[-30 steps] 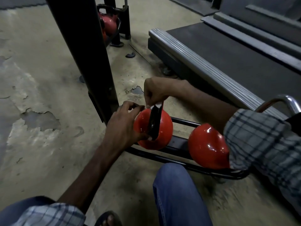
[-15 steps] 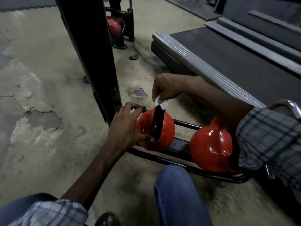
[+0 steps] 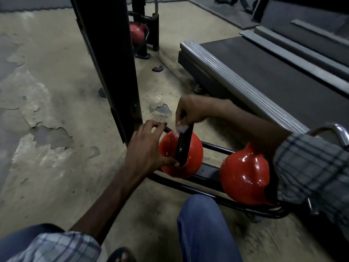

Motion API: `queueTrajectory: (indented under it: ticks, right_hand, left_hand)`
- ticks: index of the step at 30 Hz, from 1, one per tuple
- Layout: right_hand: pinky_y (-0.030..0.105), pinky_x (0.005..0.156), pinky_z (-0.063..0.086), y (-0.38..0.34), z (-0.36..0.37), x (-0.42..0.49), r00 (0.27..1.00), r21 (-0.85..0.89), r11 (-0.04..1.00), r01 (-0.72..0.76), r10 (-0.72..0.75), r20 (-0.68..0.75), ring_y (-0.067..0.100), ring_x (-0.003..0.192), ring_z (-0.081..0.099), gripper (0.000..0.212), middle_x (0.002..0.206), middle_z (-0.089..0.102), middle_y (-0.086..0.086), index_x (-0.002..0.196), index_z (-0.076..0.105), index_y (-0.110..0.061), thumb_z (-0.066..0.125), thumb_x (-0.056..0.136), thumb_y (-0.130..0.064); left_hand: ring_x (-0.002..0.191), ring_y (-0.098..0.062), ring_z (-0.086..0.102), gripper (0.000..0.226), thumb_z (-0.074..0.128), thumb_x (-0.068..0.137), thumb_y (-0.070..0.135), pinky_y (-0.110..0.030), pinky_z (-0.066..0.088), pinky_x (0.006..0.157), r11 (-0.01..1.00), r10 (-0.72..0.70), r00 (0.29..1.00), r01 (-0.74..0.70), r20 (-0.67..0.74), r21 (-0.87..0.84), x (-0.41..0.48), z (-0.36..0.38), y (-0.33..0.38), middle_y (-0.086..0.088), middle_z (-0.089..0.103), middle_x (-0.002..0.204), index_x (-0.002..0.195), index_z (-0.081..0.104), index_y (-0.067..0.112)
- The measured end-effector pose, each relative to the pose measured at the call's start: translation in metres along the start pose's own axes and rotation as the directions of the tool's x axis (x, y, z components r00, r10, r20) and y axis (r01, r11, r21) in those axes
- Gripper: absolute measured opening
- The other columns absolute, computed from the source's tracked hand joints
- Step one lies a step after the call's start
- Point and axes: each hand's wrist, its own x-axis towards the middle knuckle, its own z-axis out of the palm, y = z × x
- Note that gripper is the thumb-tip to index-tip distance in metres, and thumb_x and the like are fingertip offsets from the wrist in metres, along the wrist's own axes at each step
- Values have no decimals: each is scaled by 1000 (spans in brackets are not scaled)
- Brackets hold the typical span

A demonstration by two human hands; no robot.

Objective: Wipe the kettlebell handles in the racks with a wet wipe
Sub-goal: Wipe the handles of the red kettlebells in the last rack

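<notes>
Head: wipe (image 3: 180,128) mostly under rt fingers (image 3: 182,116)

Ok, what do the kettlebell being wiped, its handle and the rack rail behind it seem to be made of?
Kettlebell: glossy red coat, vinyl or enamel, going by sharp highlights; the core is hidden. Handle: dark bare or painted metal, dull sheen. Rack rail: black painted steel tube, likely, from its round section.
</notes>
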Motion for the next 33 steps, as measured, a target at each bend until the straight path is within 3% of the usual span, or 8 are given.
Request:
queueTrajectory:
  ticks: [4,9,12,15,21,27,29,33]
  right_hand:
    - [31,75,61,20,-15,18,934,52,969,-243,248,-257,17,83,71,13,96,76,8,99,75,-9,72,90,-17]
    - [32,63,55,-35,19,-11,996,-97,991,-89,88,-9,16,67,63,16,70,63,-2,87,72,-14,76,86,-29]
    - [35,65,60,-18,6,6,969,-81,975,-208,193,-156,19,69,67,18,74,67,3,88,72,-7,76,86,-24]
    - [40,79,62,15,-12,35,935,-6,948,-318,313,-167,24,83,72,16,89,74,10,92,73,-4,75,86,-18]
    - [22,54,43,57,-4,38,890,467,798,-382,453,-45,11,60,50,13,76,59,5,85,66,-4,62,92,-14]
    - [19,47,42,65,72,27,694,984,176,35,704,-150,10,56,47,11,72,62,8,89,75,-1,65,88,2]
    - [22,50,43,55,94,20,570,977,160,139,794,-211,11,59,51,12,69,64,3,81,74,-8,67,89,-3]
    - [24,59,54,18,111,-11,403,878,417,234,780,-478,8,66,66,18,73,74,-3,82,76,-17,80,85,-34]
  left_hand:
    - [132,-23,42,127,83,45,75,-45,42,107,1000,0,1000,0,4,7,-1,-2,0,-3,41,146,151,39,23]
    - [135,-22,38,125,85,48,72,-41,37,108,1000,-10,1000,9,15,12,2,-1,-1,-1,36,150,152,36,23]
    - [134,-22,39,129,82,46,76,-43,38,109,1000,-13,1000,14,24,-8,2,1,-4,-2,37,149,153,35,22]
    - [137,-22,37,131,83,46,75,-46,37,112,1000,-16,999,16,34,3,2,0,-3,-2,36,150,155,31,23]
    - [136,-22,38,130,84,46,74,-46,37,113,1000,19,1000,-19,23,1,3,1,-4,-2,36,150,155,32,24]
    - [135,-21,37,128,92,49,59,-41,36,112,991,124,989,-119,83,-61,11,-4,0,0,34,149,157,27,33]
    - [131,-21,40,127,93,49,57,-37,36,108,984,176,979,-170,106,-57,16,-4,0,1,36,146,156,27,35]
    - [134,-23,40,131,91,47,62,-38,37,110,983,181,970,-172,160,-67,23,-2,-5,1,33,149,157,25,32]
